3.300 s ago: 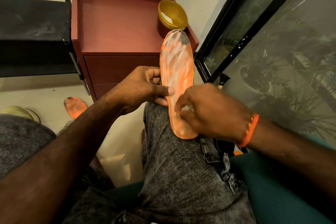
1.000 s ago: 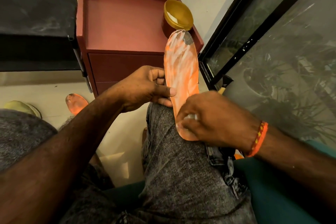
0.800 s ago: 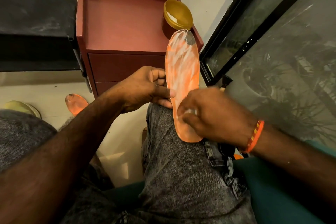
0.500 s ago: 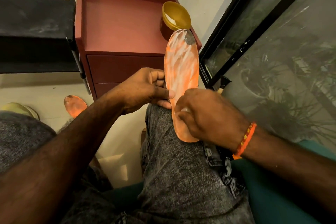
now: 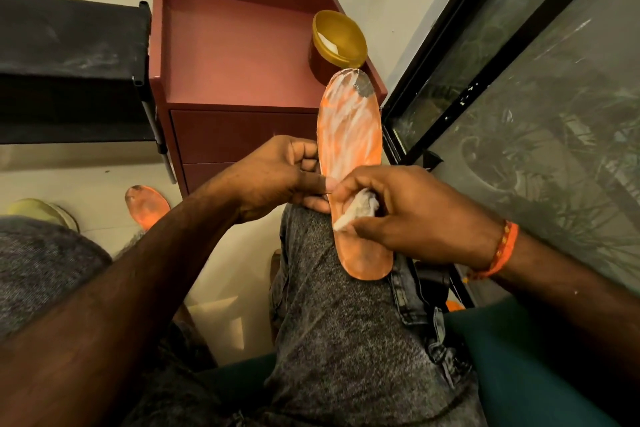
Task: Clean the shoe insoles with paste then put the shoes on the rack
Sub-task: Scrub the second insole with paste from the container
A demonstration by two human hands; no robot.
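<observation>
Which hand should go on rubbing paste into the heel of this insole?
Probably the right hand: it grips the wad against the insole just above the heel. The left hand pinches the insole's edge, steadying it.

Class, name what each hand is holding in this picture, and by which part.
The left hand grips the orange insole at the middle of its left edge. The right hand pinches a crumpled whitish wad by its upper end, against the insole.

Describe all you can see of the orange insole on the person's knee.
The orange insole is long, flat and thin, streaked with whitish paste, with a dark grey patch at its far end. It lies along the knee. The left hand pinches its left edge; the right hand presses a small pale wad against its middle.
</observation>
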